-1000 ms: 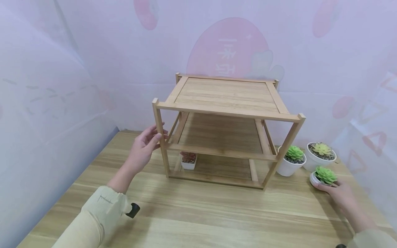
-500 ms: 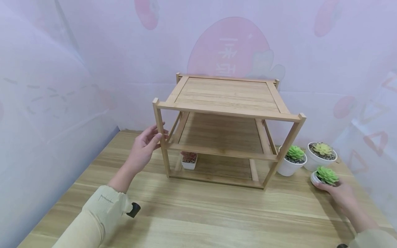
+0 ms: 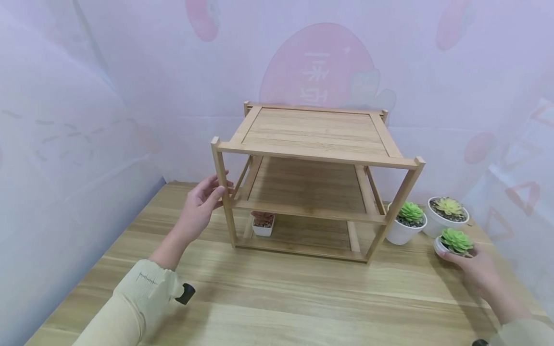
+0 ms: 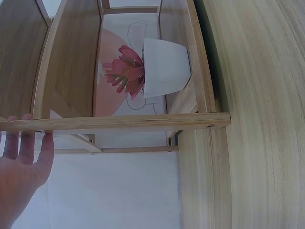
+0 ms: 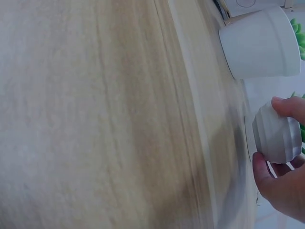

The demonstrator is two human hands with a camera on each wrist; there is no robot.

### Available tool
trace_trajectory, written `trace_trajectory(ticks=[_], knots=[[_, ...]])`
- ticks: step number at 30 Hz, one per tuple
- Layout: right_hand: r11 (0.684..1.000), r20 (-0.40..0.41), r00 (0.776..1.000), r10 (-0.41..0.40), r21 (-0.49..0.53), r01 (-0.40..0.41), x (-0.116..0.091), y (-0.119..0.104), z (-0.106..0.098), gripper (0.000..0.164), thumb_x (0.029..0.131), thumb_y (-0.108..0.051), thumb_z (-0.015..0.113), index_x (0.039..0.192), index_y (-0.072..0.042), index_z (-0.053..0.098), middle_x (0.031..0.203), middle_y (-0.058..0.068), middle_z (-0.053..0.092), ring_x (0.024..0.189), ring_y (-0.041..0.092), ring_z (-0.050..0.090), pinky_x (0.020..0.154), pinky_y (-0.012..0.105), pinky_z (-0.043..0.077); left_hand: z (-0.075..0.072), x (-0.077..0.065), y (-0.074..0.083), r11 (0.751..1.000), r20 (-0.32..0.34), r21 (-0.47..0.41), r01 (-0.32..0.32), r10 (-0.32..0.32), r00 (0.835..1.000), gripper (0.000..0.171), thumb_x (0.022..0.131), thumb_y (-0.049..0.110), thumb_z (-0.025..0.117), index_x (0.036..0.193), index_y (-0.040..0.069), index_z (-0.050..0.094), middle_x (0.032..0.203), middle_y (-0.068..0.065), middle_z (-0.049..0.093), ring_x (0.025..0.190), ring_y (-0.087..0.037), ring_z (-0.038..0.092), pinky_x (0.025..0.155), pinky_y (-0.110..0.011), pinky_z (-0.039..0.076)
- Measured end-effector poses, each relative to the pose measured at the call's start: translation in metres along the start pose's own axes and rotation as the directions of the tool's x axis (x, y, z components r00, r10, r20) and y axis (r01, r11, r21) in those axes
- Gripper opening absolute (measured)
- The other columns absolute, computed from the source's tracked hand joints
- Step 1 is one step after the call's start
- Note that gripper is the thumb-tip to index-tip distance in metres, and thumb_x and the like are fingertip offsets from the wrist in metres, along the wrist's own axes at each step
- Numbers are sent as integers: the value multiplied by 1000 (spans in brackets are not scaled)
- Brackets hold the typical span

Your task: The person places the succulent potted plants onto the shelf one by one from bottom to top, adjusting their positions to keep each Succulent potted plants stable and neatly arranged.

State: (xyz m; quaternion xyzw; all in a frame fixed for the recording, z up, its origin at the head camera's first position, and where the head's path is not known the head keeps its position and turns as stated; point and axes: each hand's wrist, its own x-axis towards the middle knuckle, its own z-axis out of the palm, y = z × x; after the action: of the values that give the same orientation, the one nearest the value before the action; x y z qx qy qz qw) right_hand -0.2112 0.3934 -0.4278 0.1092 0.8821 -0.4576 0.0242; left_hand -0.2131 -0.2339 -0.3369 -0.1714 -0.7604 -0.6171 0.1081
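Observation:
My left hand [image 3: 200,204] holds the front left post of a three-tier wooden shelf [image 3: 322,134], thumb in front and fingers behind. In the left wrist view its fingertips meet the post. Far to the right, my right hand [image 3: 476,269] grips a small succulent [image 3: 456,240] with bright green leaves. Its ribbed white pot [image 5: 276,136] is pinched between thumb and fingers, close over the tabletop in the right wrist view. On the shelf's bottom tier, at the left, stands a red succulent [image 4: 126,71] in a white angular pot [image 4: 164,67].
Behind the right hand, a green succulent in a white pot [image 3: 402,233] stands beside the shelf's right side. A yellow-green succulent in a white pot [image 3: 446,218] is next to it. The wood-grain table [image 3: 303,302] runs back to a printed cloth backdrop [image 3: 195,96].
The right hand and the small green succulent have shifted slightly up and to the right in the head view. The left hand and the shelf have stayed put.

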Motion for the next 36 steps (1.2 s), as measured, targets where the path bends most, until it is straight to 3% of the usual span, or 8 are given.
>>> trace_trajectory(ticks=[6, 13, 24, 26, 28, 30, 33, 36], knots=[[998, 37, 999, -26, -52, 28, -5, -3, -1, 97, 99, -36, 68, 146, 27, 11, 144, 52, 23, 131, 63, 29, 112, 74, 22, 0, 0, 0, 1000, 0, -20, -2, 2, 1000, 49, 112, 21, 44, 157, 3, 38, 135, -22, 53, 126, -29, 55, 101, -31, 54], [999, 44, 998, -46, -16, 47, -7, -4, 3, 97, 98, -33, 69, 148, 24, 9, 147, 50, 21, 135, 60, 27, 114, 72, 21, 0, 0, -1, 1000, -5, 4, -7, 7, 1000, 48, 112, 22, 45, 156, 4, 40, 132, -15, 57, 125, -31, 56, 102, -34, 54], [988, 76, 987, -139, -49, 143, -15, -15, 8, 89, 98, -27, 70, 148, 23, 15, 145, 48, 29, 130, 57, 35, 106, 70, 35, -1, 0, -1, 1000, -14, 3, -25, 25, 1000, 47, 112, 20, 45, 155, 3, 40, 127, -8, 59, 121, -29, 59, 97, -28, 55], [986, 86, 984, -154, -48, 159, -16, -17, 9, 89, 98, -25, 70, 148, 23, 15, 144, 49, 28, 129, 59, 35, 105, 67, 38, 0, 0, -1, 1000, -13, 0, -23, 23, 1000, 47, 112, 20, 45, 155, 3, 40, 128, -8, 59, 121, -28, 59, 97, -27, 55], [984, 95, 982, -165, -47, 170, -16, -16, 10, 88, 97, -24, 70, 149, 23, 16, 144, 49, 29, 129, 58, 37, 103, 53, 47, 0, 0, -2, 1000, -10, 1, -21, 21, 1000, 48, 112, 20, 45, 156, 2, 39, 129, -10, 58, 122, -26, 58, 98, -28, 55], [982, 100, 979, -176, -54, 182, -17, -16, 11, 87, 97, -22, 71, 149, 22, 17, 144, 48, 31, 123, 48, 46, 94, 33, 51, 0, 0, -2, 1000, -9, 1, -18, 18, 1000, 48, 112, 21, 45, 156, 2, 39, 131, -12, 57, 123, -25, 57, 99, -29, 54], [978, 102, 975, -198, -51, 204, -19, -13, 13, 83, 96, -20, 72, 148, 21, 22, 143, 47, 35, 108, 14, 55, 80, 13, 44, 0, 0, -2, 1000, -7, 1, -16, 16, 1000, 48, 112, 21, 44, 156, 3, 39, 133, -18, 55, 124, -25, 57, 100, -30, 54], [974, 97, 971, -221, -38, 225, -21, -12, 15, 78, 95, -18, 73, 146, 20, 27, 140, 45, 39, 95, -10, 47, 77, 10, 44, 0, 0, -2, 1000, -7, 0, -15, 15, 1000, 48, 112, 21, 44, 156, 3, 38, 135, -22, 54, 124, -25, 57, 100, -30, 54]])
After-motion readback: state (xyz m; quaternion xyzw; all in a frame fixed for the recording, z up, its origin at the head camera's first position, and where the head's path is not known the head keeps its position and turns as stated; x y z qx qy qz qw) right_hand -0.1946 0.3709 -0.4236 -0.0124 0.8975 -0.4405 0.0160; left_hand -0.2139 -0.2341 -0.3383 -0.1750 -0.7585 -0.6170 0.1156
